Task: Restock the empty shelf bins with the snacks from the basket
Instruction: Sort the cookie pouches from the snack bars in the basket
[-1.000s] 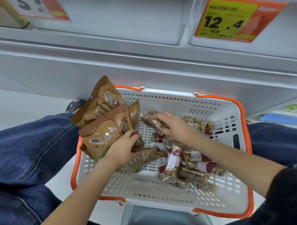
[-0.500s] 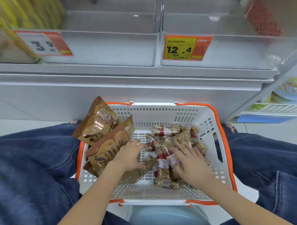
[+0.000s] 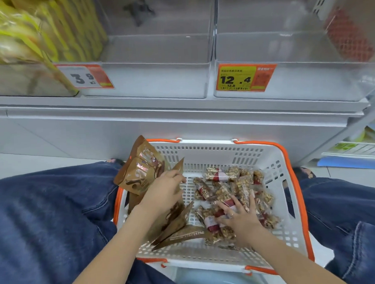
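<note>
A white basket with an orange rim sits between my knees. Brown snack pouches lean against its left wall, and more lie flat at the front. Nut bars in clear wrappers with red labels are piled on the right. My left hand curls over the brown pouches, fingertips at one pouch's top edge. My right hand lies spread on the nut bars, fingers fairly straight. Above, a clear shelf bin and the one to its right hold nothing.
The left bin holds yellow packs. Price tags read 3.9 and 12.4. A grey shelf base runs below the bins. My denim-clad legs flank the basket. A lower shelf with goods is at right.
The view tilted up, bringing the shelf bins into sight. My right hand slid from the far bars to the near pile. My left hand moved up along the pouches.
</note>
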### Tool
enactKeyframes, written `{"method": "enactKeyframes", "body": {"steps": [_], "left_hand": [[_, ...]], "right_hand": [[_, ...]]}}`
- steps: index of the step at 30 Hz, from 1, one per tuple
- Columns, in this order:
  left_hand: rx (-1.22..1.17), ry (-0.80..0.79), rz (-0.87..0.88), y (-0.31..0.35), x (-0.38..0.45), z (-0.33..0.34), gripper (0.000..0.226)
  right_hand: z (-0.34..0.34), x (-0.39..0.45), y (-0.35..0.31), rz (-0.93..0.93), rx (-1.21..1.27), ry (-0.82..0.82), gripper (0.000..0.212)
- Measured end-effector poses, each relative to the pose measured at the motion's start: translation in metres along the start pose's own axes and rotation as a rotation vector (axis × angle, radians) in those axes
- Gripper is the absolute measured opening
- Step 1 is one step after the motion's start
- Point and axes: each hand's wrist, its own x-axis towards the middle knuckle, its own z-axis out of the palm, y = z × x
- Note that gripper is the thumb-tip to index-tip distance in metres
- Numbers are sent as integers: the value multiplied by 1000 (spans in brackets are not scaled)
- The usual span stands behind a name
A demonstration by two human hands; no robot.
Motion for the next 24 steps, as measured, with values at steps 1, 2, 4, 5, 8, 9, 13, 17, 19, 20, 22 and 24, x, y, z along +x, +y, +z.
{"method": "enactKeyframes", "body": {"steps": [1,2,4,5,8,9,13,17,19,20,22,24], "left_hand": [[-22,74,-12,-4,-2,-6,30],[-47,160,-30,-8,-5,-12,26],[-59,361,-98,-17,-12,-21,26],[-54,467,-156,-22,-17,-23,29],[-109,693,-437,-34,-33,-21,38],[-145,699,-548,-41,-38,-17,43],[-245,371,-847,-75,-47,12,50],[-345,242,-865,-97,-46,19,37],[-341,256,-834,-103,-43,18,40],[-327,263,-822,-104,-42,16,38],[-306,280,-809,-108,-39,18,30],[-312,271,-815,-109,-38,17,26]], "right_hand": [[-4,-5,2,-29,104,21,79],[-8,-10,6,-41,230,87,75],[-19,-22,19,22,433,307,70],[-24,-25,26,88,490,426,69],[-30,-28,42,315,542,607,68],[-26,-28,48,379,546,617,68],[13,-28,68,485,491,417,65],[28,-22,73,452,431,370,63],[26,-19,77,434,436,386,63],[27,-17,80,429,433,394,63],[26,-13,84,434,436,407,64],[25,-9,86,439,442,392,70]]}}
